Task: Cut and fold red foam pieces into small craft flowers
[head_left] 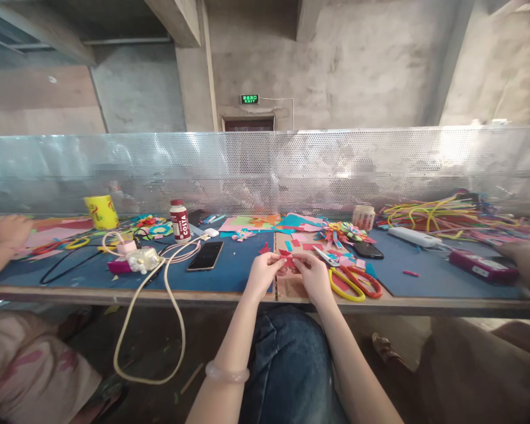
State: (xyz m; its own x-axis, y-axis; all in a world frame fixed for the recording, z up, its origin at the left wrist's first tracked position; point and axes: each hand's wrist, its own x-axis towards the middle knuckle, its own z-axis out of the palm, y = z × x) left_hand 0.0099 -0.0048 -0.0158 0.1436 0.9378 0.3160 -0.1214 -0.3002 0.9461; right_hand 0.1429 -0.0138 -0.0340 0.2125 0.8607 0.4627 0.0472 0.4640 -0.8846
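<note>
Between my two hands, near the table's front edge, is a small piece of red paper (287, 262). My left hand (265, 272) pinches its left side, and my right hand (310, 273) pinches its right side. The fingers partly cover the paper, so its full shape is hidden. Just right of my right hand lie scissors (355, 282) with one yellow and one red handle loop, blades pointing away to the left. Red and pink paper scraps (311, 246) are scattered behind my hands. Colourful paper flowers (342, 232) lie beyond the scissors.
Phones (206, 255) lie on both sides. Further left are a looped white cable (176, 294), a Costa bottle (179, 221) and a yellow tape roll (101, 212). A power strip (414, 237) and pipe cleaners (441, 215) lie right. Other people's hands (6, 232) show at both edges.
</note>
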